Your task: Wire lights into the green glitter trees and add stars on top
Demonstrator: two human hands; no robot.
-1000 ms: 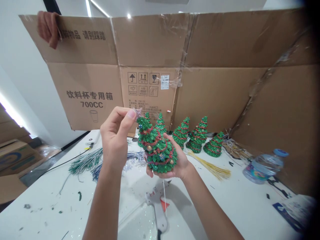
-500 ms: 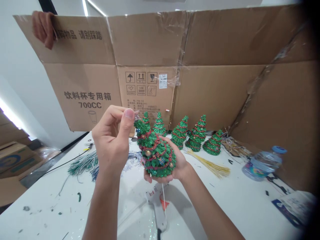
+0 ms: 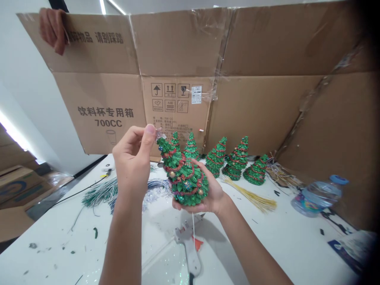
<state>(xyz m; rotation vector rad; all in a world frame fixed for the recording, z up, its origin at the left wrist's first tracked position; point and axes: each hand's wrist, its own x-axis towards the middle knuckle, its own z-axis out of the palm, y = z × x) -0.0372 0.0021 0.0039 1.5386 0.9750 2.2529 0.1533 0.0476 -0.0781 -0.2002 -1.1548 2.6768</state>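
In the head view, a decorated tree [image 3: 189, 180] is held tilted, its base cupped by the curved fingers of the right hand [image 3: 213, 194]. By the left hand [image 3: 132, 154], a small clear piece [image 3: 161, 134] is pinched between thumb and index finger, which are drawn together with no gap seen; it is held right at the treetop, but whether it is fixed there cannot be told. Five trees [image 3: 216, 158] are stood beyond the right fingers. A glue gun [image 3: 191, 253] is laid below them, a thin white strand [image 3: 194, 227] hanging between.

The red garland [image 3: 179, 165] and the small baubles [image 3: 172, 174] are already in place on the held tree, so most of the trimming can be judged done; the settling of the clear piece at the tip seems to be left.

Compared with half a second ago, the clear piece is less hidden by the left thumb and more of it is shown beside the tip. The right-hand grip is little changed.
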